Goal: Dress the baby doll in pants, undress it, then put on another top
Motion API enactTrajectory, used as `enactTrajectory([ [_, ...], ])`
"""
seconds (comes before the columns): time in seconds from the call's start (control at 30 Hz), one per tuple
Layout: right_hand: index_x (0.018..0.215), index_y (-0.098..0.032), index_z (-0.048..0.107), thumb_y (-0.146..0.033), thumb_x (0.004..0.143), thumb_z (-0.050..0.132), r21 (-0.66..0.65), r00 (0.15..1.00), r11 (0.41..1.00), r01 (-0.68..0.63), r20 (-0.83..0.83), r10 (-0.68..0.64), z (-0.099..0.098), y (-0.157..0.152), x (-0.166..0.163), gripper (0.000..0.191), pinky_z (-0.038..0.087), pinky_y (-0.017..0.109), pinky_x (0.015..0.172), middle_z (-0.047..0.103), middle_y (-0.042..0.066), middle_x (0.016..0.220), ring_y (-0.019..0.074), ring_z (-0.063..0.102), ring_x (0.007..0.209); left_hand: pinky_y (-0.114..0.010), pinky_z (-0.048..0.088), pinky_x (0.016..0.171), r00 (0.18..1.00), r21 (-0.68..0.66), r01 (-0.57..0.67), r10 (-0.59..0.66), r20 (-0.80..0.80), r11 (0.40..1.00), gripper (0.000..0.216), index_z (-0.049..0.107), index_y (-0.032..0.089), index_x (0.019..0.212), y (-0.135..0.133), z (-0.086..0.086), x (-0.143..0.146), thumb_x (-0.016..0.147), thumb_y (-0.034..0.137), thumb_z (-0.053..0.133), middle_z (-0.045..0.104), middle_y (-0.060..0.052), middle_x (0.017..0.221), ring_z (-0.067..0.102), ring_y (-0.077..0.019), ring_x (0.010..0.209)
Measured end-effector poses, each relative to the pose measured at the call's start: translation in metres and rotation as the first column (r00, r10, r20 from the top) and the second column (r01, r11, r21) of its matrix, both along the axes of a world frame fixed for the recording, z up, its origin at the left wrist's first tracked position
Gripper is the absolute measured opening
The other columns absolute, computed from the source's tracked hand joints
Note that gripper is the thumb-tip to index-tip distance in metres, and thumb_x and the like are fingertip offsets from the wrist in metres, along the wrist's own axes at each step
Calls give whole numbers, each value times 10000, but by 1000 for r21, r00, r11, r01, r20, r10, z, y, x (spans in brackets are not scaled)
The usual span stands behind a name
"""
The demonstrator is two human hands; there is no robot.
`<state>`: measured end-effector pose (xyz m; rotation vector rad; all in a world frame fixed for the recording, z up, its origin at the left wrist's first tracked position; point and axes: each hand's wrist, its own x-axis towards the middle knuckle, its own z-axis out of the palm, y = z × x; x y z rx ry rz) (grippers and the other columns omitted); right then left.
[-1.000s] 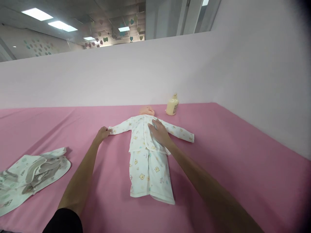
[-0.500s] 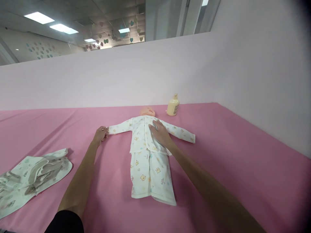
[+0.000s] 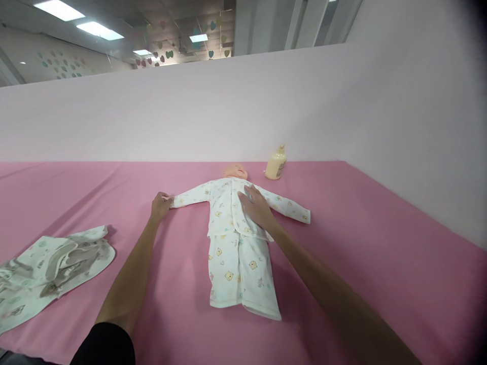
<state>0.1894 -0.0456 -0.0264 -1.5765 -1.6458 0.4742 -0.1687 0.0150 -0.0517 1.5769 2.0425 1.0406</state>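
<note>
A baby doll [image 3: 235,172] lies on its back on the pink sheet [image 3: 342,243], dressed in a white printed top [image 3: 224,208] and matching trousers [image 3: 239,274], arms spread wide. My left hand [image 3: 161,205] is closed on the cuff of the doll's sleeve at the left. My right hand [image 3: 255,207] lies flat with fingers stretched out on the doll's chest.
A cream bottle [image 3: 276,163] stands by the white wall behind the doll's head. A crumpled printed garment [image 3: 49,266] lies at the left near the front edge. White partition walls close off the back and right side.
Both hands stay where they were on the sleeve cuff and chest. The view has shifted slightly, so everything sits a little further right.
</note>
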Motion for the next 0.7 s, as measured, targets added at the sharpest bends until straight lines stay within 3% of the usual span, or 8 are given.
enactTrajectory([
  [0.13,1434,-116,471,-518,942,390,11,1000,1000,-1,8,1,1,0,0,640,206,433,1197,339,150,1559,263,261,1469,-238,421,655,998,-119,19,-26,-61,993,322,557,193,1019,2,4,-1,771,384,633,679,-42,903,619,-190,848],
  [0.23,1418,-118,484,-512,944,390,26,1000,1000,4,19,-5,2,-1,0,623,215,422,1194,369,150,1542,256,274,1463,-253,417,682,994,-166,5,-23,-106,986,264,566,195,991,2,8,-2,791,363,607,677,-74,1023,618,-211,927],
  [0.43,1345,-161,534,-486,948,388,72,996,997,31,81,-37,9,0,-6,534,257,415,1173,439,116,1500,238,335,1428,-300,430,760,988,-100,14,-29,-152,995,233,556,208,990,-7,36,20,875,403,502,661,-100,1132,614,-237,994],
  [0.57,1161,-181,628,-462,950,390,85,984,995,51,168,-64,25,21,-15,424,390,406,1060,627,114,1274,262,535,1239,-280,441,779,973,-2,177,-175,-150,984,242,570,246,1008,-19,66,69,911,436,456,672,-36,1110,616,-195,985],
  [0.63,1034,-190,654,-459,951,387,35,963,997,71,258,-77,37,33,-20,388,457,403,944,687,121,1074,280,616,1081,-290,447,782,940,75,327,-317,-124,942,259,583,231,1019,-24,78,98,917,427,450,670,-55,1104,614,-199,980],
  [0.7,976,-186,655,-439,937,424,3,923,996,85,377,-80,47,43,-26,345,483,393,860,681,128,1022,293,633,1012,-293,452,770,884,95,464,-453,-119,881,280,591,223,1037,-26,87,126,916,435,455,673,-63,1073,614,-198,955],
])
